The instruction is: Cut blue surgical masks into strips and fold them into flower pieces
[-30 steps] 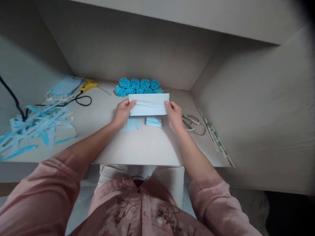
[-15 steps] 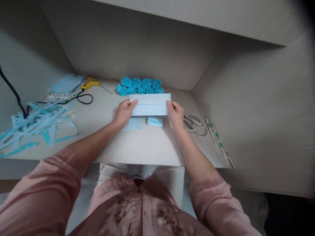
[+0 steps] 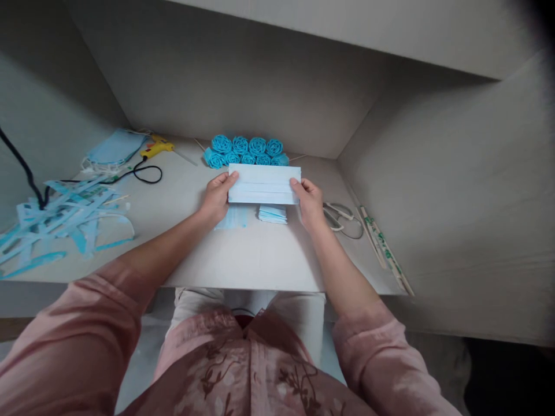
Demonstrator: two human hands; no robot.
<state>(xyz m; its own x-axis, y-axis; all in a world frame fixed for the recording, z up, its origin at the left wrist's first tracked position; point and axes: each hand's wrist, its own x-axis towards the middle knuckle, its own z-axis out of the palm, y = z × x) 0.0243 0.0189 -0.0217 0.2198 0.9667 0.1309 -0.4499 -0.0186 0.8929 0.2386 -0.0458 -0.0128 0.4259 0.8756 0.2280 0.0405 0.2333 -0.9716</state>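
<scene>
Pale blue, thin and rectangular, a pleated sheet (image 3: pixel 264 184) is stretched between two bare hands, above the middle of the desk (image 3: pixel 255 260). The fingers of the left hand (image 3: pixel 217 193) are closed on its left edge, with the thumb on top; the fingers of the right hand (image 3: pixel 310 202) grip the right edge in a similar manner.

Just behind the sheet lie blue rosettes (image 3: pixel 258 145) in two rows, and the sheet's upper edge is close to hiding the lower row. Thin sticks come out at both sides of them. On the near side, a small stack (image 3: pixel 272 214) of folded pieces and a flat blue piece (image 3: pixel 236 218) are partly covered from view by the sheet and the left hand. Beside the right hand are scissors (image 3: pixel 336 218) with pale handles, and farther right some long sticks (image 3: pixel 385 248), partly with green marks, lie near the side wall.

At the left are a loose heap of cut strips (image 3: pixel 82 222), a yellow glue gun (image 3: pixel 158 148) with a looped black cord (image 3: pixel 150 175), and a pile of face masks (image 3: pixel 117 147) with white loops.

The rosettes are round, tightly wound and crinkled; the sheet looks smooth, with straight horizontal folds. The strips are flat, narrow and crossing each other.
</scene>
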